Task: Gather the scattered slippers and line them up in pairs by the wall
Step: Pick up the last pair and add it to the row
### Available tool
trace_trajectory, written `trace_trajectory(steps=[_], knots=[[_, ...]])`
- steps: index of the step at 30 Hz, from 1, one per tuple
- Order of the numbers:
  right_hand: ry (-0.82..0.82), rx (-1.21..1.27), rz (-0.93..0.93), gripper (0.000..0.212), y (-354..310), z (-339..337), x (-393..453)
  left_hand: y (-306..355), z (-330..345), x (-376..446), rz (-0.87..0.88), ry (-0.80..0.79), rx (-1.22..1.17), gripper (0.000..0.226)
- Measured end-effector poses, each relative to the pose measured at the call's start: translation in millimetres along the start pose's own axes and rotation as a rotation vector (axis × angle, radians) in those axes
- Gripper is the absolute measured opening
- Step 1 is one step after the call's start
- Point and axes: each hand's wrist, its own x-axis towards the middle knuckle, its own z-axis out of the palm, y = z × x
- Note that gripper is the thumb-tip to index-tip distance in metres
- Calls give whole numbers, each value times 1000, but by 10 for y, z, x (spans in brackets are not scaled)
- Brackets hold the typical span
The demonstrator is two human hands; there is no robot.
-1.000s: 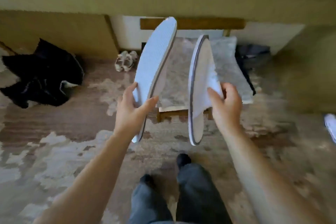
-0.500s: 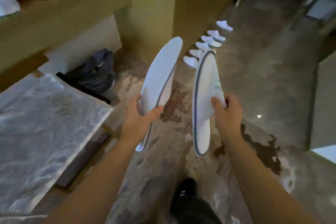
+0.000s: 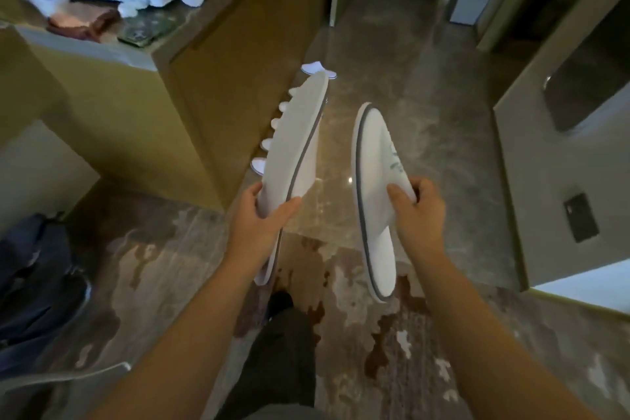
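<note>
A: Hands?
B: Left hand [image 3: 254, 218] had a curled grip round one white slipper [image 3: 293, 150], sole turned left. Right hand [image 3: 421, 211] pinched the second slipper [image 3: 373, 187] at its upper.
A: Position?
B: Both held in the air above the marbled floor [image 3: 392, 85], apart. More slippers [image 3: 315, 67] lay in a row along the wall [image 3: 218, 85] ahead.

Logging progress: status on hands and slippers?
Left hand grips one slipper, right hand the other. Row of slippers by wall ahead. Path unobstructed.
</note>
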Motion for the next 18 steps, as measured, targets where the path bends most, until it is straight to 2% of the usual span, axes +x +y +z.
trace_trajectory(steps=[5,10,18], knots=[[130,-20,43,8,-149,359,1203,584,327,1467,81,-120,49,58],[252,-25,82,8,-240,488,2254,1085,816,2588,110,-226,80,59],[290,3,117,7,114,770,4250,1523,1892,4340,105,-284,113,57]])
